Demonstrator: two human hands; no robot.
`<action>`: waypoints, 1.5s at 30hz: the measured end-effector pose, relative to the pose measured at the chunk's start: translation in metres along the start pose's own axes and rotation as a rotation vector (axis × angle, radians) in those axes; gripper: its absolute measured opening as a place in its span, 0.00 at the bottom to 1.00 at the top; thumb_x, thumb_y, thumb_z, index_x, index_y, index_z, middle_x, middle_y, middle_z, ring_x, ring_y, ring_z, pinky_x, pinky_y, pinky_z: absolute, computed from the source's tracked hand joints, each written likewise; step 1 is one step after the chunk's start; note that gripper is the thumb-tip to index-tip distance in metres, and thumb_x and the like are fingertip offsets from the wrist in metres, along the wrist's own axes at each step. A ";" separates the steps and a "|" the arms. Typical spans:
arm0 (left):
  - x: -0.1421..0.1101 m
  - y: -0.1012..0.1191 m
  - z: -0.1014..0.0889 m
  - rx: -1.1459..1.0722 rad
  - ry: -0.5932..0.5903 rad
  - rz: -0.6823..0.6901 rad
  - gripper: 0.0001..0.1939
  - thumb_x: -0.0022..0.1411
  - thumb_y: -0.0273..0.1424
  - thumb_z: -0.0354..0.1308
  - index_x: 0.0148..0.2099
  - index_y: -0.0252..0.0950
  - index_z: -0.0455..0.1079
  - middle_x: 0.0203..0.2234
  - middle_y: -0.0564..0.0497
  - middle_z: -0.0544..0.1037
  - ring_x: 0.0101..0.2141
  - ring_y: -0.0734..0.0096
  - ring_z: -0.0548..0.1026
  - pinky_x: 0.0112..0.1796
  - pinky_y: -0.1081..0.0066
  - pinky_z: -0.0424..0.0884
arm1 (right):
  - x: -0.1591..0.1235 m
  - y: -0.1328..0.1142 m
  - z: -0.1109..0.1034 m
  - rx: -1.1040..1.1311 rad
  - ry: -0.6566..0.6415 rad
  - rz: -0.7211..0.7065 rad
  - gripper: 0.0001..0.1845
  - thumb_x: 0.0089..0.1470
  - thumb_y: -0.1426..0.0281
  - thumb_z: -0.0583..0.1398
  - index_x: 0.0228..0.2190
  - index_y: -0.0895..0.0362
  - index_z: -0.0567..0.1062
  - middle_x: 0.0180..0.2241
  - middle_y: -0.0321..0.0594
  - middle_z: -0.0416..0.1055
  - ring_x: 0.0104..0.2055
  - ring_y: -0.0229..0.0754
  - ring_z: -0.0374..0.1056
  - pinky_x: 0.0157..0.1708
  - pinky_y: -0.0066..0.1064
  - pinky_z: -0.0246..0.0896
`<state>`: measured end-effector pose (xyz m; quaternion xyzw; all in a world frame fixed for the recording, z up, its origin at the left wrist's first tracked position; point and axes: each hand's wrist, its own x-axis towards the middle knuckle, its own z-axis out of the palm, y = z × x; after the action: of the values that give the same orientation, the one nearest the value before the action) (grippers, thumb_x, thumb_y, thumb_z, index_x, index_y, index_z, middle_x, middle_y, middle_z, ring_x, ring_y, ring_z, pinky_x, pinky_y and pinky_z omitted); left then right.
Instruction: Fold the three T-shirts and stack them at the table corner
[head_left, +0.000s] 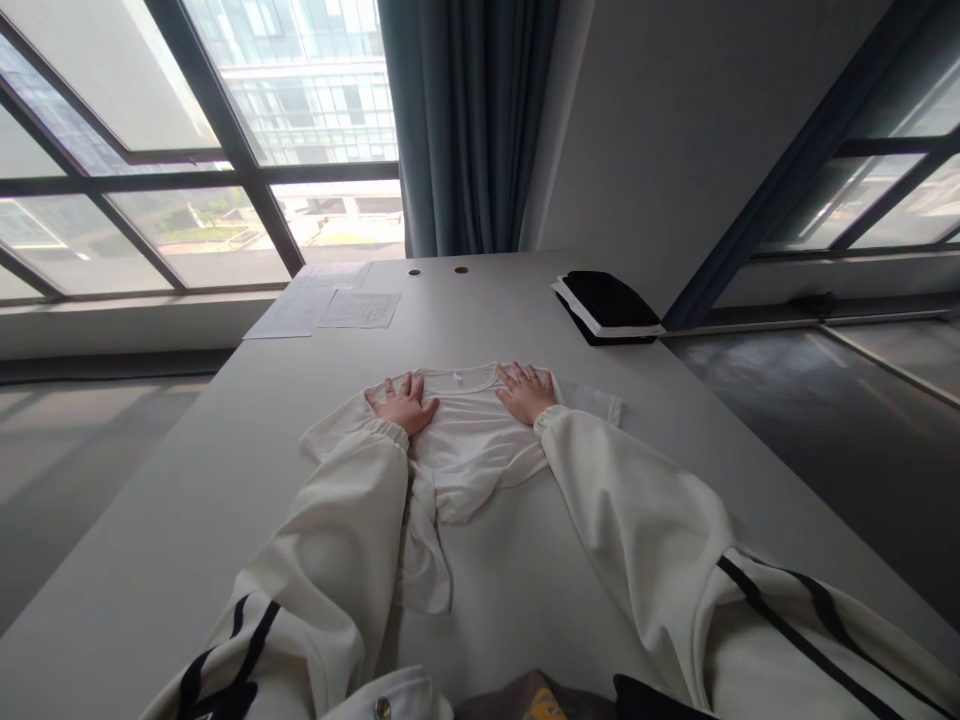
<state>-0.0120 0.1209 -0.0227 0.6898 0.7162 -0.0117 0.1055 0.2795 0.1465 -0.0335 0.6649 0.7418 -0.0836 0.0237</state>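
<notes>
A white short-sleeved T-shirt (472, 430) lies on the table, its neckline at the far side and a knotted or twisted front with a loose end hanging toward me. My left hand (406, 404) rests flat on the shirt's left shoulder, fingers spread. On the right shoulder, beside the neckline, lies my right hand (527, 394), palm down with fingers apart. Neither hand grips the cloth. Both short sleeves stick out past my hands, the left one partly behind my forearm.
The white table (517, 590) runs away toward a blue curtain (469, 130). Paper sheets (358, 309) lie at its far left. A black-covered book or folder (609, 303) sits at the far right edge. Two round cable holes are near the back edge. Windows stand on both sides.
</notes>
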 end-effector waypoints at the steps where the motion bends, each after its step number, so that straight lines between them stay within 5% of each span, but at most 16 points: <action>1: 0.002 -0.003 0.000 -0.005 0.021 0.006 0.43 0.69 0.61 0.37 0.80 0.52 0.43 0.78 0.53 0.42 0.75 0.35 0.38 0.64 0.21 0.37 | 0.004 0.002 0.000 0.001 0.003 -0.004 0.37 0.70 0.46 0.42 0.75 0.39 0.46 0.78 0.36 0.34 0.79 0.57 0.34 0.72 0.66 0.27; 9: 0.019 -0.019 0.005 -0.041 0.177 0.094 0.35 0.73 0.54 0.41 0.76 0.47 0.55 0.76 0.49 0.54 0.74 0.41 0.49 0.67 0.28 0.44 | 0.030 0.011 0.005 0.007 0.037 -0.040 0.38 0.70 0.46 0.42 0.75 0.40 0.47 0.78 0.36 0.36 0.78 0.57 0.36 0.72 0.64 0.29; 14: 0.027 -0.019 0.006 -0.006 0.354 0.315 0.25 0.72 0.40 0.48 0.65 0.41 0.71 0.72 0.46 0.63 0.69 0.54 0.62 0.68 0.51 0.58 | 0.037 0.011 0.008 0.026 0.102 -0.059 0.37 0.70 0.48 0.44 0.75 0.42 0.51 0.78 0.39 0.41 0.78 0.59 0.39 0.72 0.64 0.31; 20: 0.033 -0.020 0.009 -0.060 0.339 0.458 0.22 0.71 0.34 0.49 0.62 0.43 0.72 0.68 0.50 0.70 0.65 0.63 0.69 0.66 0.61 0.63 | 0.039 0.013 0.011 0.079 0.242 -0.118 0.32 0.69 0.55 0.49 0.70 0.49 0.65 0.74 0.42 0.54 0.75 0.56 0.49 0.72 0.59 0.38; 23: 0.032 -0.019 0.007 -0.070 0.293 0.485 0.22 0.70 0.34 0.50 0.62 0.43 0.71 0.68 0.50 0.69 0.67 0.63 0.66 0.68 0.59 0.60 | 0.039 0.014 0.012 0.092 0.284 -0.138 0.31 0.69 0.59 0.49 0.67 0.52 0.70 0.72 0.44 0.59 0.73 0.55 0.53 0.72 0.55 0.41; 27: 0.031 -0.017 0.002 -0.045 0.228 0.435 0.20 0.71 0.39 0.51 0.61 0.45 0.71 0.72 0.50 0.64 0.72 0.56 0.58 0.70 0.43 0.52 | 0.038 0.014 0.012 0.093 0.301 -0.148 0.30 0.69 0.59 0.50 0.66 0.53 0.71 0.72 0.44 0.59 0.72 0.54 0.54 0.72 0.54 0.41; 33: 0.039 0.004 -0.008 -0.029 0.080 0.295 0.28 0.71 0.51 0.48 0.67 0.47 0.66 0.76 0.49 0.54 0.74 0.43 0.49 0.66 0.27 0.48 | 0.041 0.012 0.010 0.049 0.191 -0.123 0.34 0.70 0.55 0.47 0.72 0.49 0.61 0.76 0.41 0.49 0.75 0.53 0.47 0.73 0.54 0.36; 39: 0.052 0.023 -0.007 -0.032 0.051 0.133 0.38 0.72 0.53 0.42 0.79 0.47 0.47 0.76 0.46 0.52 0.75 0.41 0.45 0.66 0.25 0.44 | 0.046 0.009 0.004 0.020 0.065 -0.078 0.38 0.70 0.49 0.42 0.75 0.45 0.49 0.78 0.37 0.37 0.78 0.54 0.37 0.74 0.59 0.30; 45: 0.067 0.011 -0.001 -0.033 0.064 0.089 0.38 0.73 0.52 0.34 0.80 0.48 0.44 0.78 0.51 0.42 0.76 0.46 0.39 0.68 0.30 0.40 | 0.049 0.009 0.001 0.020 0.053 -0.073 0.38 0.70 0.48 0.42 0.75 0.44 0.49 0.78 0.38 0.37 0.78 0.55 0.35 0.74 0.59 0.28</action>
<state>-0.0026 0.1881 -0.0312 0.7190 0.6880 0.0271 0.0944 0.2831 0.1953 -0.0427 0.6396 0.7651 -0.0743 -0.0056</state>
